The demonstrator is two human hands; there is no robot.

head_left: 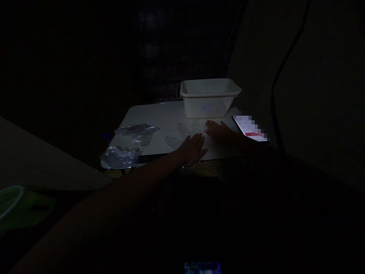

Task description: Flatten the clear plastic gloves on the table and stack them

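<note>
The person's left hand (pixel 194 147) and right hand (pixel 219 131) lie open, palms down, at a clear plastic glove (pixel 184 131) spread on the white table (pixel 159 112), apparently smoothing it, the next move seemingly calling for light, even pressure.

Both hands (pixel 192 149) at glove-shaped clear plastic (pixel 184 130) (in near-darkness), pale tub (pixel 203 108) just beyond.

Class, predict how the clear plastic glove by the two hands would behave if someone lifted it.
The glove is likely floppy, since it lies flat and spread out on the table. Being see-through, it is probably thin and light for its size.
</note>
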